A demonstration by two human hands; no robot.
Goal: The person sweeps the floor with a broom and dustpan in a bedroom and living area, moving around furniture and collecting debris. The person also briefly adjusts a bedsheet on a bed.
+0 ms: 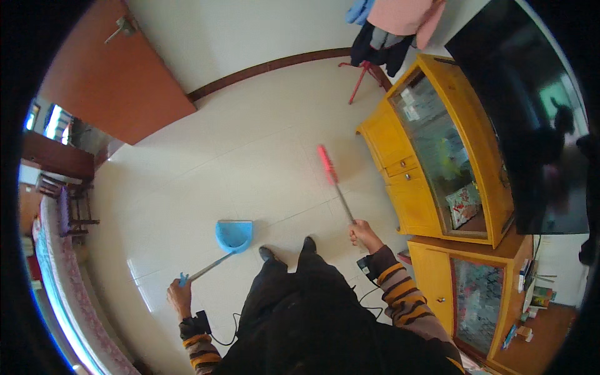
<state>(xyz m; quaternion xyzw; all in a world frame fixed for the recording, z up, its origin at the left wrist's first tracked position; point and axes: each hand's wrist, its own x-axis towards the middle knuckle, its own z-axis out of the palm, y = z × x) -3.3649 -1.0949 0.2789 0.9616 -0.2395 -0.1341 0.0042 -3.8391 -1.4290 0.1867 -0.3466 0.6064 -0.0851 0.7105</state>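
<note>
My left hand (179, 296) is closed around the upper end of the long handle of a blue dustpan (234, 236). The dustpan's pan is at the floor, left of my shoes. In my right hand (364, 234) is the grey handle of a broom with red bristles (327, 165). The broom head points away from me, ahead and to the right of the dustpan, over the tiled floor (243, 168). Whether its bristles touch the floor, I cannot tell.
Yellow wooden cabinets (389, 136) with glass doors stand along the right, beside a large dark television (525, 117). Clothes hang on a red stand (358, 82) at the back. A brown door (117, 70) is at the upper left, a wooden chair (77, 211) and a bed (79, 290) at the left.
</note>
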